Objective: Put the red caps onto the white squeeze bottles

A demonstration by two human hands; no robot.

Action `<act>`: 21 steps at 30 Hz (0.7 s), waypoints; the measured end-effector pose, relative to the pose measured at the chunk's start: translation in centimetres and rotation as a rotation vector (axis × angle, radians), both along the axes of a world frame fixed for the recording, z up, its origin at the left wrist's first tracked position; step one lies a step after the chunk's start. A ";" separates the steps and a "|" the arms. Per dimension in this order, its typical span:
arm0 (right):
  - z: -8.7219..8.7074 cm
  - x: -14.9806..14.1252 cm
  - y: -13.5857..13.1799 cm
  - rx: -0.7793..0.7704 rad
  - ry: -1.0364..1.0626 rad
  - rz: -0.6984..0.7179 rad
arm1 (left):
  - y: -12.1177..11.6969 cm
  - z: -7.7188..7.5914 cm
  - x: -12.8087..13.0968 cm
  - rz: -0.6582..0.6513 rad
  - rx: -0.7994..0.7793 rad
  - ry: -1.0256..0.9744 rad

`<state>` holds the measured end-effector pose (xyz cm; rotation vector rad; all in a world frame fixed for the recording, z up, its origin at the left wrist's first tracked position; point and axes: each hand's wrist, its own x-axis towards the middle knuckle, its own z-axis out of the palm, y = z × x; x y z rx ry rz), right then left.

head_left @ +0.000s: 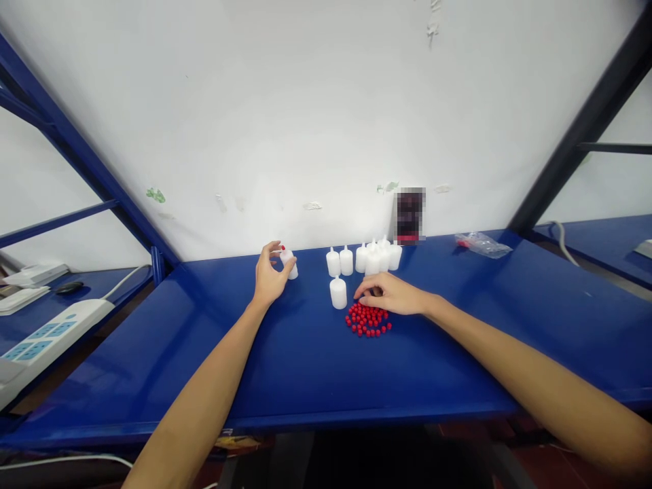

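Note:
At the back left of the blue table, my left hand (269, 277) is curled around a small white plastic bottle (286, 257) topped with a red cap (283, 248). Its thumb lies across the near side of the bottle; the far fingers are partly hidden. My right hand (390, 293) reaches down to the upper edge of a pile of small red caps (369, 319). Its thumb and forefinger are close together there, and what is between them is hidden. An uncapped white bottle (338, 293) stands upright left of the pile.
Several more white bottles (346, 261) with bare nozzles stand behind, near the wall. A pixelated dark object (410, 214) leans on the wall. Right of it lies a clear plastic bag (483, 244) with something red inside. A power strip (48, 343) is beyond the table's left side.

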<state>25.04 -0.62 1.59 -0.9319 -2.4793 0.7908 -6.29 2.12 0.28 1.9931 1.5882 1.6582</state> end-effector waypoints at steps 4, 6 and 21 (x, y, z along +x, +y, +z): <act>-0.2 -0.1 0.1 0.021 -0.010 -0.014 | -0.9 1.1 0.1 0.214 0.180 -0.028; -0.3 -0.2 0.2 0.033 -0.006 -0.025 | -1.6 1.9 0.4 0.253 0.247 0.000; 0.3 0.1 0.1 0.029 -0.047 0.027 | -5.1 0.6 6.5 -0.579 -0.184 0.387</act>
